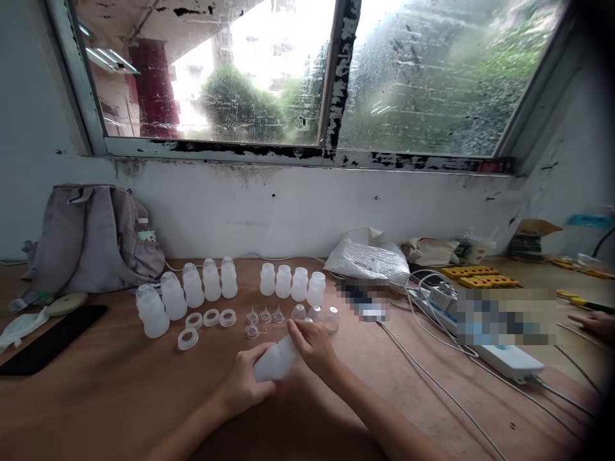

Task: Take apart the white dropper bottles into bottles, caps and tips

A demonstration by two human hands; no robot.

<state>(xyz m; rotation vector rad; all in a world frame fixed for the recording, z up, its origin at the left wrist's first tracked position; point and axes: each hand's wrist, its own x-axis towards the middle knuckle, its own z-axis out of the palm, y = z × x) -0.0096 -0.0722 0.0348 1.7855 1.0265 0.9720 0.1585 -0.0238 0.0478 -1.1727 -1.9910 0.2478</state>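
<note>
My left hand is wrapped round the lower body of a frosted white baby bottle, tilted up to the right. Closed over the upper end of the same bottle, my right hand hides its top. Just beyond are several clear dome caps, partly behind the right hand. Several clear nipples and several white collar rings lie to the left of them. Behind stands a row of open bottles. Farther left, several bottles with clear caps form a slanting row.
A grey backpack and a black flat mat are at left. At right lie a silvery plastic package, white cables, a power strip and yellow blocks. Another person's hand shows at the right edge.
</note>
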